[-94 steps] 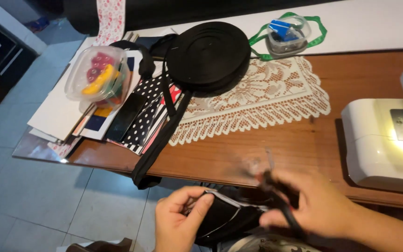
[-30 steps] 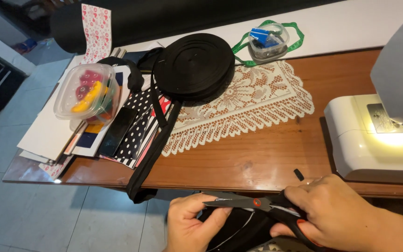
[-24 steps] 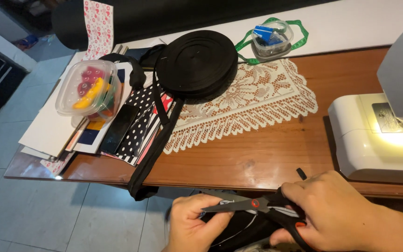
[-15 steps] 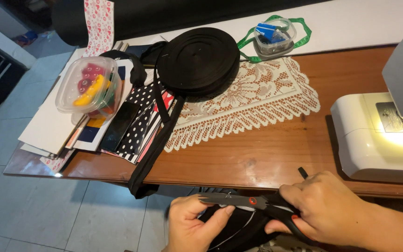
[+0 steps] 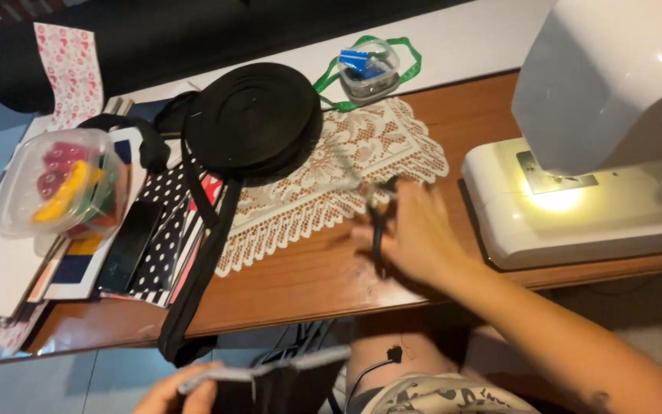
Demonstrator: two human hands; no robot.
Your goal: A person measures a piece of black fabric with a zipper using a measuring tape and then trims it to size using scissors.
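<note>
Holding: my right hand [image 5: 415, 234] grips blurred scissors [image 5: 377, 230] over the table [image 5: 308, 284].
Left hand [image 5: 181, 387]: pinching black fabric [image 5: 270, 379].
Risk: blades snagging lace doily [image 5: 331, 176].

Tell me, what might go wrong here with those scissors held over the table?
The right hand carries black-handled scissors over the lace doily; the picture is blurred, so I cannot tell where the blades point, but they could snag the lace or scratch the wooden table. The black strap trailing off the table edge from the roll of webbing might get caught and drag the roll down. The left hand holds fabric low, away from the scissors.
</note>
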